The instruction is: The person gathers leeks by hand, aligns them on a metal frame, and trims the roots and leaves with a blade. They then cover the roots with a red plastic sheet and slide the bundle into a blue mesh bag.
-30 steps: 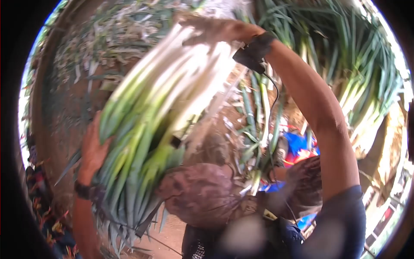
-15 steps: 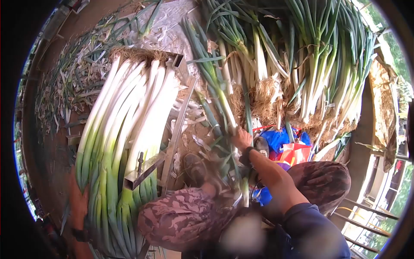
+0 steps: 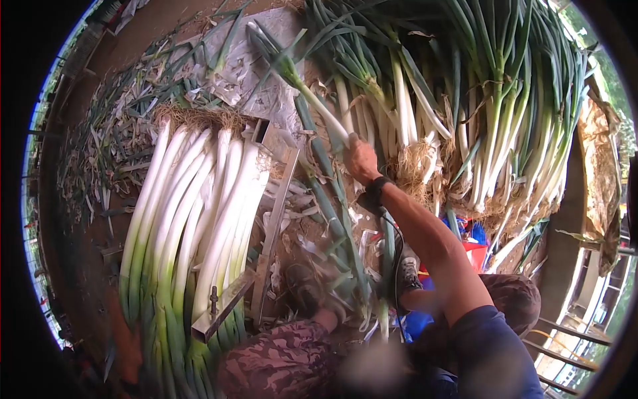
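Note:
My right hand [image 3: 361,161] is closed around the root end of a long green onion [image 3: 325,114], whose leaves point up and to the left. To the left, a bundle of large green onions [image 3: 189,199] with white stems lies in a metal frame [image 3: 274,219], roots toward the far end. My left hand [image 3: 127,342] is at the bundle's left side, low in the view, dim and blurred; its fingers are hidden. A thick pile of untrimmed green onions [image 3: 498,126] with dirty roots stands just beyond and right of my right hand.
Stripped leaves and peelings [image 3: 119,126] cover the ground at the left. More leaves [image 3: 339,226] lie between the metal frame and my right arm. A blue and red bag [image 3: 473,253] is under the pile, near my knee. Metal bars [image 3: 565,346] run along the right edge.
My right hand has moved up and slightly left, carrying the green onion away from the blue bag. The bundle sits a little lower in the view, and my left hand shows less clearly.

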A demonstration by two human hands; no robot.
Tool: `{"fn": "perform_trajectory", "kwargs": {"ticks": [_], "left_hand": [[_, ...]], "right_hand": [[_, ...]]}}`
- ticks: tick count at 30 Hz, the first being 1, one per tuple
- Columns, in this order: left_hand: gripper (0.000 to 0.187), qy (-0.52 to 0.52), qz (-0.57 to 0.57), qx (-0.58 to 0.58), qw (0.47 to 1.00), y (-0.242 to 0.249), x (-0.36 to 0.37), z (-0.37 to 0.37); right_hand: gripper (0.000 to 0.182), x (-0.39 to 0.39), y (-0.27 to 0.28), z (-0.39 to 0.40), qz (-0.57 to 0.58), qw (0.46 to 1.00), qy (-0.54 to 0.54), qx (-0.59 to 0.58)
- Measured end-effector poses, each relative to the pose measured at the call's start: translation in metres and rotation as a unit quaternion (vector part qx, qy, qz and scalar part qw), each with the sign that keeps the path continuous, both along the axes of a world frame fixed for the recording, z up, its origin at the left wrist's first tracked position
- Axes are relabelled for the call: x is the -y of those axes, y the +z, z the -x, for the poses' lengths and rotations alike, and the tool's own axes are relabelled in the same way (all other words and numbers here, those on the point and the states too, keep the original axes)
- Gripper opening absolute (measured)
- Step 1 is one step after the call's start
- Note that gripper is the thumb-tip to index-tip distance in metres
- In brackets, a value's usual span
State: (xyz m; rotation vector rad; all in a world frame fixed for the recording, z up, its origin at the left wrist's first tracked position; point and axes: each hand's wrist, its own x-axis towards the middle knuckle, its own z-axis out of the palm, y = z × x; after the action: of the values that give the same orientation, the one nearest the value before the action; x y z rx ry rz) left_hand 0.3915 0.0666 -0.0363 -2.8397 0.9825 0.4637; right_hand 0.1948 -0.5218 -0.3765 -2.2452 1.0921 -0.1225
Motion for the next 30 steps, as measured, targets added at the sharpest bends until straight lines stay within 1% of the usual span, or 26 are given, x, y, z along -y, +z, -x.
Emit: {"fn": "perform_trajectory", "kwargs": {"ticks": [2,4,5,6,8,9,10,11,12,14,16,18,19,20,21,22,23,24,26,27,28,29,30], "left_hand": [[0.069,0.049,0.021,-0.056,0.997,0.005,0.016,0.003],[0.068,0.041,0.001,-0.04,0.998,0.0,-0.006,-0.005],[0.067,0.028,-0.016,-0.029,0.999,-0.002,-0.016,-0.004],[0.067,0.034,-0.019,-0.029,0.999,-0.001,-0.026,-0.002],[0.067,0.066,-0.092,-0.004,0.994,0.001,-0.038,0.005],[0.067,0.067,-0.09,-0.009,0.994,-0.004,-0.048,0.001],[0.068,0.069,-0.052,-0.026,0.996,-0.011,-0.061,-0.009],[0.069,0.071,-0.014,-0.039,0.997,-0.012,-0.059,-0.012],[0.069,0.07,-0.009,-0.036,0.997,-0.009,-0.058,-0.008],[0.078,0.001,-0.076,0.01,0.997,0.007,-0.013,0.004],[0.077,0.004,-0.052,0.015,0.999,0.01,0.001,0.009],[0.076,0.011,-0.028,0.022,0.999,0.006,0.001,0.01],[0.079,-0.018,0.015,0.015,1.0,0.002,-0.004,0.005],[0.081,-0.05,0.057,0.007,0.997,-0.001,-0.008,0.0],[0.081,-0.053,0.061,0.013,0.997,-0.005,-0.011,-0.003],[0.082,-0.04,0.052,0.015,0.998,-0.007,-0.013,-0.007],[0.084,-0.028,0.044,0.017,0.998,0.0,-0.008,-0.007],[0.084,-0.033,0.049,0.024,0.998,0.011,-0.005,-0.008],[0.08,-0.053,-0.069,0.046,0.995,0.034,0.014,-0.008],[0.073,-0.067,-0.055,0.054,0.995,0.063,0.047,0.02],[0.073,-0.068,-0.051,0.058,0.995,0.085,0.077,0.047],[0.072,-0.145,0.005,0.04,0.989,0.104,0.105,0.074],[0.072,-0.22,0.06,0.023,0.973,0.116,0.13,0.1]], "right_hand": [[0.042,0.014,-0.023,-0.016,0.031,0.996,0.004,-0.083],[0.023,0.02,-0.051,-0.023,0.034,0.992,-0.045,-0.112],[0.057,0.026,-0.05,-0.028,-0.013,0.985,-0.059,-0.163],[0.06,0.03,-0.048,-0.029,-0.021,0.985,-0.073,-0.154],[0.059,0.04,-0.045,-0.031,-0.058,0.988,-0.071,-0.122],[0.046,0.053,-0.035,-0.031,-0.191,0.973,0.002,-0.128],[0.046,0.051,-0.03,-0.025,-0.185,0.974,0.001,-0.131],[0.04,0.043,-0.024,-0.019,-0.26,0.964,0.036,-0.029],[0.036,0.03,-0.017,-0.011,-0.332,0.938,0.072,0.075],[0.032,-0.009,0.03,0.01,-0.317,0.94,0.116,0.056],[0.029,-0.038,-0.024,0.046,-0.275,0.949,0.139,0.073],[0.023,-0.068,-0.02,0.077,-0.263,0.961,0.06,0.063],[0.02,-0.075,0.006,0.088,-0.278,0.959,0.045,-0.004],[0.02,-0.074,0.02,0.102,-0.275,0.96,0.043,0.001],[0.021,-0.064,0.032,0.119,-0.296,0.94,0.147,0.084],[0.022,-0.056,0.044,0.132,-0.31,0.902,0.251,0.164],[0.022,-0.054,0.063,0.136,-0.146,0.913,0.318,0.208],[0.024,-0.037,0.087,0.142,-0.12,0.905,0.366,0.179],[0.028,-0.035,0.159,0.161,-0.125,0.916,0.329,0.19],[0.029,-0.028,0.186,0.168,-0.086,0.895,0.384,0.211],[0.029,-0.02,0.205,0.174,-0.048,0.868,0.437,0.231],[0.023,-0.019,0.216,0.18,0.127,0.809,0.494,0.292],[0.023,-0.028,0.231,0.19,0.132,0.807,0.495,0.294]]}}
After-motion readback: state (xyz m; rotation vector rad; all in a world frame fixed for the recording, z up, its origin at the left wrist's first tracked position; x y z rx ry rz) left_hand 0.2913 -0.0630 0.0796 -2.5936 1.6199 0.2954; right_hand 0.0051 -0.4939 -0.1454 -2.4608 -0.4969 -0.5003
